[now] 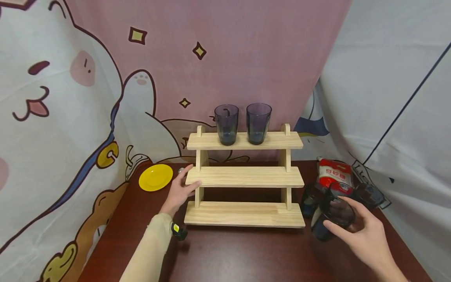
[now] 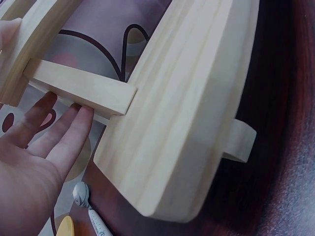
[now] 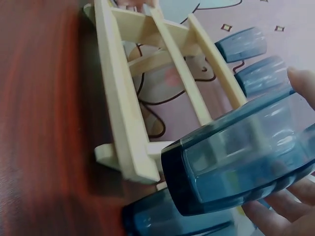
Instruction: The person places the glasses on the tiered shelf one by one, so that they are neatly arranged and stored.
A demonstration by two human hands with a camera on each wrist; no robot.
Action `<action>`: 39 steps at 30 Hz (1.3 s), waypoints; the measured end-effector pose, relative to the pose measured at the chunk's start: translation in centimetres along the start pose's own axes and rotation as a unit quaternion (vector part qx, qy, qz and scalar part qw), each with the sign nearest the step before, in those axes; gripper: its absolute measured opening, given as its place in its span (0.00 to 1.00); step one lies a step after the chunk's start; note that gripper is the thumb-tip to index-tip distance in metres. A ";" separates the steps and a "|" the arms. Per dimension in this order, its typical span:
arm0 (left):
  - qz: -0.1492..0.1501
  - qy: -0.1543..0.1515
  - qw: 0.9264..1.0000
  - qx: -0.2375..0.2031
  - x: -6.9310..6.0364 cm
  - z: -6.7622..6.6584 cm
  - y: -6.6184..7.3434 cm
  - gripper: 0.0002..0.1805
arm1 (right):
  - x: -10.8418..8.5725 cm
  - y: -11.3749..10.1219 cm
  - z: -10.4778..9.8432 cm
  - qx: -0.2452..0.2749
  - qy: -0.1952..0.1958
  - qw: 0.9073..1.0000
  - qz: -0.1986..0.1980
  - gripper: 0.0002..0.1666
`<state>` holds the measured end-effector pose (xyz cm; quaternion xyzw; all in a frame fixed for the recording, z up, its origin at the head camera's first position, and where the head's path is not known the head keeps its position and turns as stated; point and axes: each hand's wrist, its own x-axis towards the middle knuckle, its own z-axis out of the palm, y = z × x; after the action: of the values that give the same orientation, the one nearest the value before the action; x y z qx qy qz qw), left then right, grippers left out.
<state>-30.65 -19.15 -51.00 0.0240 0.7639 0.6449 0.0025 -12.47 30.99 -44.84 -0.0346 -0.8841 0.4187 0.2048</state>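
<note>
A three-tier wooden display shelf (image 1: 244, 177) stands on the table. My left hand (image 1: 178, 194) grips its left end at the middle tier, the thumb on the board; in the left wrist view the fingers (image 2: 69, 130) touch the side support. My right hand (image 1: 370, 237) holds a dark blue glass (image 3: 231, 152), tilted and raised right of the shelf, thumb on one side and fingers on the other. Two similar glasses, a left one (image 1: 227, 125) and a right one (image 1: 258, 124), stand upright on the top tier.
Right of the shelf, another glass (image 1: 310, 200) stands close to its end, and one more (image 1: 368, 195) lies farther right. Behind them is a red and white bag (image 1: 332, 172). A yellow plate (image 1: 156, 178) and a spoon (image 2: 91, 209) lie left. Printed cloth hangs behind.
</note>
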 end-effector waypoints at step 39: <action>-0.001 0.002 1.000 0.002 0.3 0.0 -0.4 0.42 | 9.2 -9.3 8.6 0.136 -0.102 0.983 -0.075 0.43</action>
<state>-30.92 -19.19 -51.34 0.0218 0.7653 0.6433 0.0014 -23.20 20.91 -39.62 0.1024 -0.8354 0.5196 0.1473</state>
